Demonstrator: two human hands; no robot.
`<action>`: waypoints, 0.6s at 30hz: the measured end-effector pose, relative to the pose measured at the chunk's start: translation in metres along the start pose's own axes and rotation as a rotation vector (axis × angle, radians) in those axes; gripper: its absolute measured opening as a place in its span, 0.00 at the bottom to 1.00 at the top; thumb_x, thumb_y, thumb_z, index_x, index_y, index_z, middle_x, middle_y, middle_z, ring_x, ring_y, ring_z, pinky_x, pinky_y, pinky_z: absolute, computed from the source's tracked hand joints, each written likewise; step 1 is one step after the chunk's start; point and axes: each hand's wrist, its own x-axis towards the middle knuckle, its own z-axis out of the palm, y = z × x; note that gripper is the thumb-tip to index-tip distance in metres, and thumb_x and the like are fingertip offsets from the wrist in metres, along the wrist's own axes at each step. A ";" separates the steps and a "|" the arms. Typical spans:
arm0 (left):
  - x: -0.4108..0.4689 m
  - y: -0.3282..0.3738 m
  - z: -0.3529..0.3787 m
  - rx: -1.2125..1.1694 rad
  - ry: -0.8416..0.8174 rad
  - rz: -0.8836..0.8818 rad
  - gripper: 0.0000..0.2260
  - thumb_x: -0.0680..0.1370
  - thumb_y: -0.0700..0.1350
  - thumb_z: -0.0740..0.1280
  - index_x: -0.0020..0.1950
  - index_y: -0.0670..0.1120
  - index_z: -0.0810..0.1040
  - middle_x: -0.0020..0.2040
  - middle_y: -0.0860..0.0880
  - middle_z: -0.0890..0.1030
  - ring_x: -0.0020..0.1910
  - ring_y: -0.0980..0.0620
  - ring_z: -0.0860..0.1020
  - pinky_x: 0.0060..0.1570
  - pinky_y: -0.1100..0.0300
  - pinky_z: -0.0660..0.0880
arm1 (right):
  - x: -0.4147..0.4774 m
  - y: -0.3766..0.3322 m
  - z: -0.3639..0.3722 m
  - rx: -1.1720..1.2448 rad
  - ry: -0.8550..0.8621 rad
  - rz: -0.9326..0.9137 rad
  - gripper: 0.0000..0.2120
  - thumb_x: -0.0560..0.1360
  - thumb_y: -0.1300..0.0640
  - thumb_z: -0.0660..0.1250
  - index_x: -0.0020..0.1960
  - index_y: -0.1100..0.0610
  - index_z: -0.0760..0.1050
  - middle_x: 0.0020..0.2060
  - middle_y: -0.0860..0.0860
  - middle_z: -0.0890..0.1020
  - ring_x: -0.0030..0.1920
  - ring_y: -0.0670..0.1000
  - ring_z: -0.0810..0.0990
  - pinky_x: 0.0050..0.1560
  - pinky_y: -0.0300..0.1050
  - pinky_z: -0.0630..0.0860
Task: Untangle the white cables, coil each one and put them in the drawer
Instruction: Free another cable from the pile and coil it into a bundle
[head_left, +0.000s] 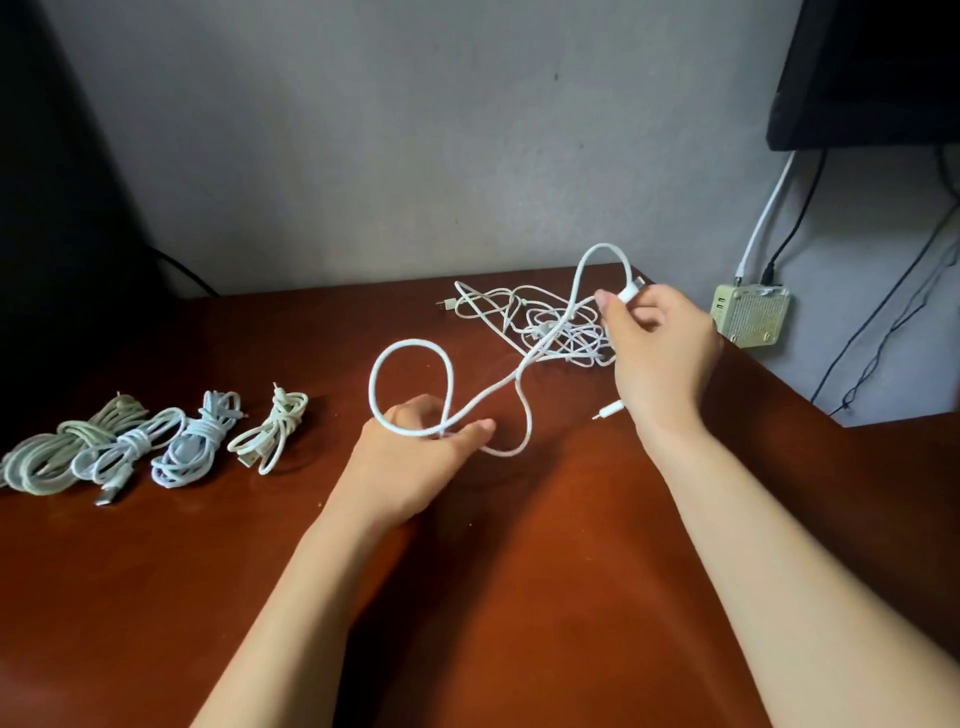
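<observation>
White cable (483, 397) slants near-left to far-right | left hand (415, 457) pinches loop (410, 343) | right hand (660, 353) grips plug (631, 290)

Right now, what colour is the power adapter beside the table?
The power adapter is pale cream, head view.

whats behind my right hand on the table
A tangled pile of white cables lies on the table behind the right hand. The hand covers the pile's right edge, so how far it runs that way cannot be seen.

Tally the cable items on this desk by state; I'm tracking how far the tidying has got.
Coiled bundles: 4
Held cable, gripped by left hand and right hand: 1
Tangled heap: 1
Total: 6
</observation>
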 end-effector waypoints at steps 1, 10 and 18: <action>0.000 0.001 -0.002 -0.017 -0.035 -0.011 0.17 0.70 0.62 0.70 0.44 0.48 0.78 0.36 0.54 0.80 0.40 0.51 0.79 0.41 0.58 0.74 | 0.002 0.001 -0.002 -0.073 0.032 -0.015 0.11 0.73 0.47 0.70 0.36 0.51 0.73 0.36 0.47 0.83 0.38 0.52 0.80 0.39 0.47 0.72; -0.003 0.008 -0.002 -0.170 0.426 0.304 0.20 0.73 0.51 0.71 0.63 0.52 0.74 0.55 0.53 0.77 0.48 0.55 0.76 0.53 0.58 0.73 | 0.010 0.014 -0.008 -0.311 0.091 -0.137 0.11 0.73 0.45 0.69 0.41 0.53 0.76 0.40 0.47 0.83 0.47 0.55 0.80 0.42 0.50 0.75; -0.010 0.015 0.018 -0.159 0.292 0.612 0.16 0.78 0.46 0.62 0.66 0.49 0.75 0.59 0.61 0.76 0.60 0.68 0.72 0.60 0.73 0.65 | -0.033 -0.019 0.008 -0.131 -0.198 -0.558 0.11 0.70 0.48 0.73 0.38 0.55 0.78 0.31 0.47 0.80 0.36 0.53 0.80 0.34 0.48 0.76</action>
